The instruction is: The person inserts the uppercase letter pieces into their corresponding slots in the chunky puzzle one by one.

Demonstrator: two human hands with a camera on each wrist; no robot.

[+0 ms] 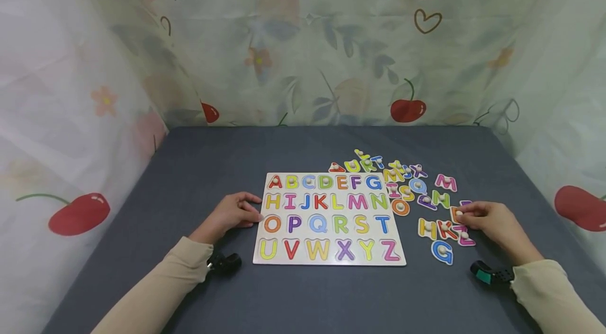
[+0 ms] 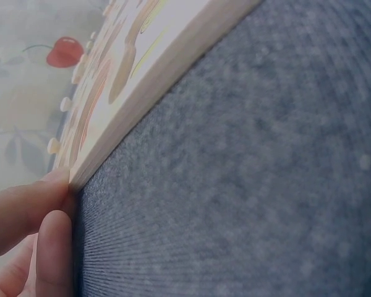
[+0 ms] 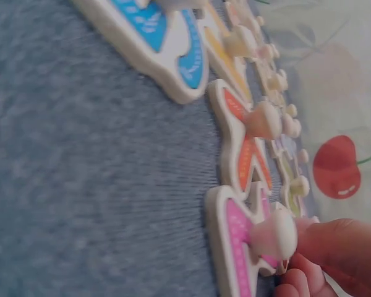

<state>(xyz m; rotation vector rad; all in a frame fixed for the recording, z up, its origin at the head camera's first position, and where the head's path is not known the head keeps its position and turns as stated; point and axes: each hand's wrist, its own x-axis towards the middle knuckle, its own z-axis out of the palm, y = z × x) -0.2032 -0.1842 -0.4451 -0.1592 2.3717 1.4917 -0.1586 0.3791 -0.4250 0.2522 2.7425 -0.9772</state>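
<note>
A white wooden alphabet puzzle board (image 1: 258,260) lies flat on the table. Its A, B, C and D spots hold knobbed letter pieces. My left hand (image 1: 233,211) rests at the board's left edge, fingertips touching it; the left wrist view shows this edge close up. To the right of the board, my right hand (image 1: 492,222) pinches an orange letter piece (image 1: 455,212), mostly hidden by the fingers. Close by are a pink Z piece (image 1: 466,240), a red-orange K piece (image 1: 444,228), a yellow H piece (image 1: 426,232) and a blue G piece (image 1: 442,256).
More knobbed letter pieces, including an M piece (image 1: 446,182), an O piece (image 1: 400,207) and a yellow U piece (image 1: 352,167), lie scattered beside and behind the board, some against its edge. A dark grey cloth (image 1: 331,302) covers the table. Printed curtains (image 1: 307,60) enclose it.
</note>
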